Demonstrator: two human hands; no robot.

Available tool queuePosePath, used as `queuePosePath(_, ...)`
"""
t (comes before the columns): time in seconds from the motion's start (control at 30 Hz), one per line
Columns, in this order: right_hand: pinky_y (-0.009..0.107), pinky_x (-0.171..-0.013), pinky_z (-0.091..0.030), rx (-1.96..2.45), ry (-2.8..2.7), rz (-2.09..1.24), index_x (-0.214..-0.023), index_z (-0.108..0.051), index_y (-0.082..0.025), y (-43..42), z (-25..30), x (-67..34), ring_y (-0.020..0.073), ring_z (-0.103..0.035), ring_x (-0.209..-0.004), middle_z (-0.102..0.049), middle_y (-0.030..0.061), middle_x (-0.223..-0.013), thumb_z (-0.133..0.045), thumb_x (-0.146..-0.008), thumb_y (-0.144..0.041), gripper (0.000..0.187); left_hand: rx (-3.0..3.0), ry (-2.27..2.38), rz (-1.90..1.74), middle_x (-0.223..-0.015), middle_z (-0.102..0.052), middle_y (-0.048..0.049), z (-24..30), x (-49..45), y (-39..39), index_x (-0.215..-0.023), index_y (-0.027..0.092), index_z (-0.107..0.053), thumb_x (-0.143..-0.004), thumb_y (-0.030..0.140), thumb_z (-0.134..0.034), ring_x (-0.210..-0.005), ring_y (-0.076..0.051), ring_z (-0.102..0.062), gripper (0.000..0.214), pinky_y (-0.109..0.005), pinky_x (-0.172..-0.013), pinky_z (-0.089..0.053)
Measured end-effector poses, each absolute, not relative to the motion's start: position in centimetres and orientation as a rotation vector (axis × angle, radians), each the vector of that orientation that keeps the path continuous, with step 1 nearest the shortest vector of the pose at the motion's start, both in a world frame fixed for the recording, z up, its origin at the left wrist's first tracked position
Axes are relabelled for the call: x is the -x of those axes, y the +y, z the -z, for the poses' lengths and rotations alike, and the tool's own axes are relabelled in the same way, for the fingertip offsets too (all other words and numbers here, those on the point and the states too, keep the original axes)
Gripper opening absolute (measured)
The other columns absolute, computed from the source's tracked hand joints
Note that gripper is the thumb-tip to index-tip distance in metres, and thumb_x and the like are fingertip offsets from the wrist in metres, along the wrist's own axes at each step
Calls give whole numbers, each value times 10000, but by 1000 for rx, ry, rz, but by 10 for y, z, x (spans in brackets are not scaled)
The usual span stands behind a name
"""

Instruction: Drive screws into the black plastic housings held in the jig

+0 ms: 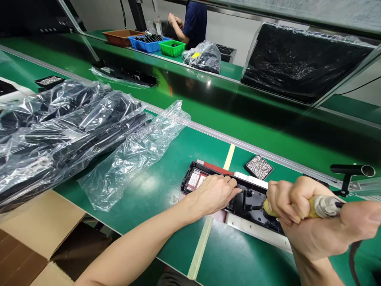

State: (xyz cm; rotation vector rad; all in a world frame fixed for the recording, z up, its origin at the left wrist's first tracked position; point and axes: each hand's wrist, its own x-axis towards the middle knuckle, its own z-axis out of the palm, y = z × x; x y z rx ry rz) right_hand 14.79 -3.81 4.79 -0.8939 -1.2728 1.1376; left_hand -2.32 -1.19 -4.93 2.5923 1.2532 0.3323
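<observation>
A long black plastic housing [238, 204] lies on its back in a white fixture [253, 230] on the green bench, its hollow side up. My left hand [212, 192] reaches across the housing's middle, fingers bent and gripping it near its far wall. Wrapped in my right hand [303, 210] is a yellow electric screwdriver [316, 206] with a grey end and a cord. Its bit points left into the housing, close to an inner post; whether it touches a screw is not clear. A white label [194, 178] shows at the housing's left end.
Behind the fixture sits a small black tray of screws [258, 167]. Plastic-wrapped black parts [74, 127] and a clear bag [133, 159] cover the left side. A metal tube on a bracket [353, 171] stands right. Beyond the rail, a co-worker [195, 24] works near coloured bins [172, 48].
</observation>
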Motion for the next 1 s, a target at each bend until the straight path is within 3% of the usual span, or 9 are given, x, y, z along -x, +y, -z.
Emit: queuePosePath(1.0, 280, -377, -258, 862, -1263, -1195, -524, -466, -229, -34, -49, -147, 117, -326, -369, -332, -31, -391, -532, -859, -924, 774, -2569, 1253, -307, -962, -749, -79, 45, 24, -12, -1033, 143, -659, -1151, 382, -377, -852, -297, -759, 388, -383, -679, -546)
